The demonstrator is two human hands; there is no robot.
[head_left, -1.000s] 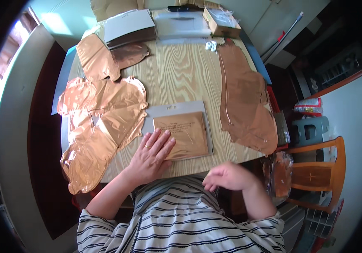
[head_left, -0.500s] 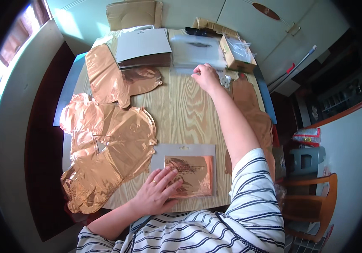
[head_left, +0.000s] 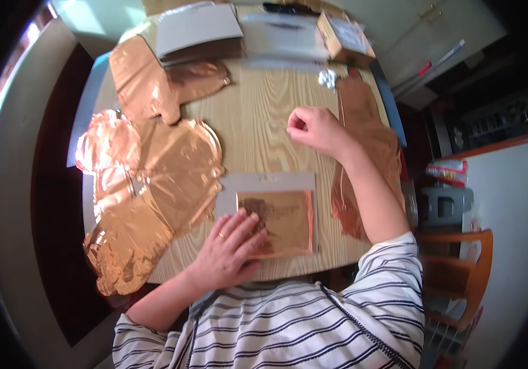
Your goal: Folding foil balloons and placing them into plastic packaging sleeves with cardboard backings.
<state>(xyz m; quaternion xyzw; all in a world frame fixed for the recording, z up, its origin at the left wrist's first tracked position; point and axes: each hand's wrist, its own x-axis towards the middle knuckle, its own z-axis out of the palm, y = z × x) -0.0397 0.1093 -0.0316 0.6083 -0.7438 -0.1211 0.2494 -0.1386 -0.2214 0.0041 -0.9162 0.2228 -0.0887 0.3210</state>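
At the bottom of the frame the left hand [head_left: 230, 249] lies flat, fingers spread and loosened, pressing on the lower left corner of the packet [head_left: 270, 212], a grey card with a copper foil sheet under clear film, which lies at the near edge of the table [head_left: 258, 123], just above the striped sleeves; its grip is released, only weighing the packet down, as it did half a second ago. The change is in the right hand [head_left: 316, 129]: half a second ago it was stretched to the far end by the small box [head_left: 344, 37], and now it has drawn back to mid-table, right of centre, fingers curled shut as if pinching something small, though what, if anything, sits in that grip cannot be told. So the reach to the far end looks finished and the hand is on its way back toward the packet. Bare wood lies between the two hands, the clearest room on the table. Left of it crumpled copper foil balloons [head_left: 147, 184] crowd the table's left edge and hang over it; a foil strip [head_left: 362, 154] runs under the right forearm along the right edge. At the top a grey folder [head_left: 196, 27], a clear bag [head_left: 285, 37] and the box fill the far edge, with a small silver scrap [head_left: 327, 77] just in front
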